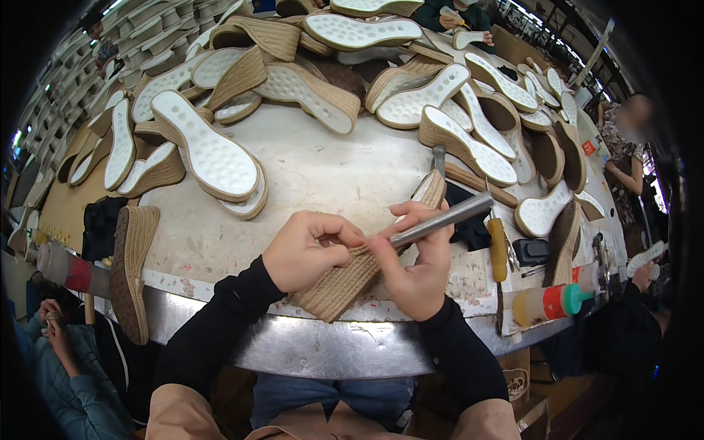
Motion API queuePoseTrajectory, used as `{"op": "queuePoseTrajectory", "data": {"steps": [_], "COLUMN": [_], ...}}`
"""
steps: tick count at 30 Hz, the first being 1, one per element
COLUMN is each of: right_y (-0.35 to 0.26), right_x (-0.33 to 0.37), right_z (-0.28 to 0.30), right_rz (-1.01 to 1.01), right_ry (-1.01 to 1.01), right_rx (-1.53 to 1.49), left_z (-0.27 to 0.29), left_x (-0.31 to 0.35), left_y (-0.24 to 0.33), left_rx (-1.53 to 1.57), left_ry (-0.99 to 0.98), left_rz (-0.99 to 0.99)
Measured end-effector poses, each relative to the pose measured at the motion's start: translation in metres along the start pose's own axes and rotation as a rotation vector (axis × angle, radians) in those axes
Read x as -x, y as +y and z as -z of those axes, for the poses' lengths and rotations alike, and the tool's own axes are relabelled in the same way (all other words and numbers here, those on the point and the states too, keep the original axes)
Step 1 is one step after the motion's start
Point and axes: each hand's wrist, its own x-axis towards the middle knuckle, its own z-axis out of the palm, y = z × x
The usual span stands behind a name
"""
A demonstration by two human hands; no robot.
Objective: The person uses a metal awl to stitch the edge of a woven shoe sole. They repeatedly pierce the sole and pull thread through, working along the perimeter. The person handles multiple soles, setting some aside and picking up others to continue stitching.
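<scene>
A wedge shoe sole [339,292] with braided, straw-coloured sides lies at the near edge of the table, under both my hands. My left hand [308,249] is closed, thumb and forefinger pinched together at its upper side; whatever sits in the pinch is too small to make out. My right hand [422,268] holds a silver metal rod [447,220], which slants up to the right. Its thumb and fingertips meet close to my left fingers, over the sole. The rod's working end is hidden behind the fingers.
Piled wedge soles [213,150] with white dimpled tops ring the table's far side. At right are a yellow-handled tool [498,249], a black box [532,252] and a green-capped glue bottle [543,304]. A brown wedge [132,275] stands left. Other people sit around.
</scene>
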Motion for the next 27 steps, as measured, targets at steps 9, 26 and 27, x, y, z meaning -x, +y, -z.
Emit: {"op": "queuePoseTrajectory", "data": {"steps": [9, 26, 27], "right_y": [0.009, 0.005, 0.005], "right_x": [-0.008, -0.007, -0.006], "right_z": [0.017, 0.012, 0.010], "right_rz": [0.013, 0.065, 0.045], "right_ry": [-0.095, -0.130, -0.118], "right_rx": [-0.047, 0.074, 0.057], "left_z": [-0.002, -0.001, -0.001], "left_x": [0.002, -0.003, -0.003], "left_y": [0.005, -0.006, -0.006], "left_rx": [-0.244, -0.085, -0.099], "left_ry": [-0.024, -0.016, -0.015], "left_rz": [-0.079, -0.094, -0.122]}}
